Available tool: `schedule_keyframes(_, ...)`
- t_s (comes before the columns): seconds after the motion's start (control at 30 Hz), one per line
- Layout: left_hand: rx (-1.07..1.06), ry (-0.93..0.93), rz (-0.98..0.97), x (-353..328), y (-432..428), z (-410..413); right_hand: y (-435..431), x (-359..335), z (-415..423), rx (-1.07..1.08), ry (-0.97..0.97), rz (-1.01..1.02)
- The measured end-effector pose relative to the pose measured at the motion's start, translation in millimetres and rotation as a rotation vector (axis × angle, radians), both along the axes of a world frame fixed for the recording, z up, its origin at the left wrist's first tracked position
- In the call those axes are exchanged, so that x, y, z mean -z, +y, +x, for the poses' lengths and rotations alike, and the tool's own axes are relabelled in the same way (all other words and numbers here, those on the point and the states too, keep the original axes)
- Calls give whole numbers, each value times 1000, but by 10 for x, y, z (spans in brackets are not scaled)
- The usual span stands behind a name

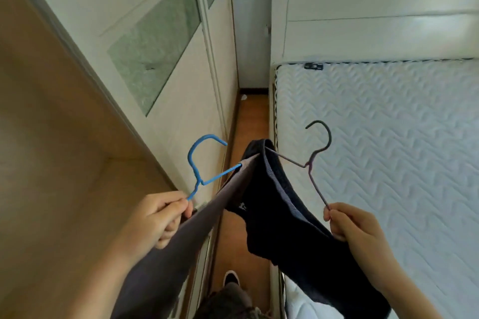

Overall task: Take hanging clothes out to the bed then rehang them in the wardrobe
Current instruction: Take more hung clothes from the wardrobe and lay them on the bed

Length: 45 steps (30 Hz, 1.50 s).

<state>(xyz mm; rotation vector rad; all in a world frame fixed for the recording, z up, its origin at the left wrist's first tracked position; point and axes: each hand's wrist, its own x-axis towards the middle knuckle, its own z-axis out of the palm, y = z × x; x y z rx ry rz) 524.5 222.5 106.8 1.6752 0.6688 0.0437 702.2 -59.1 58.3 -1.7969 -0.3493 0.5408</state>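
My left hand grips the end of a blue hanger that carries a grey garment, which hangs down along the wardrobe side. My right hand pinches the end of a dark grey hanger with a dark navy garment draped on it, held over the gap beside the bed. The two hangers' far ends meet near the middle. The wardrobe with its wooden inner panel stands at my left.
White wardrobe doors with frosted glass panels line the left. A narrow strip of wooden floor runs between wardrobe and bed. The white headboard stands at the far end of the quilted mattress. My shoe shows below.
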Motion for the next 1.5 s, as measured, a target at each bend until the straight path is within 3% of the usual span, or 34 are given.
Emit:
schedule_keyframes(0.3, 362, -140, 13, -152, -534, 1596, -903, 11, -67, 599, -46, 34)
schedule_keyframes(0.53, 841, -235, -40, -213, -1195, 2577, -1102, -117, -522, 1087, -179, -22)
schedule_keyframes(0.73, 1217, -301, -99, -342, -1970, 2873, -1120, -147, -1102, 1494, -249, -63)
schedule_keyframes(1.1, 1695, -455, -319, -615, -3623, 2227, -1287, -311, -2341, 2016, -293, -154)
schedule_keyframes(1.5, 1803, -309, -607, -434, -5565, 462, -2349, -234, -3654, 2258, -264, -285)
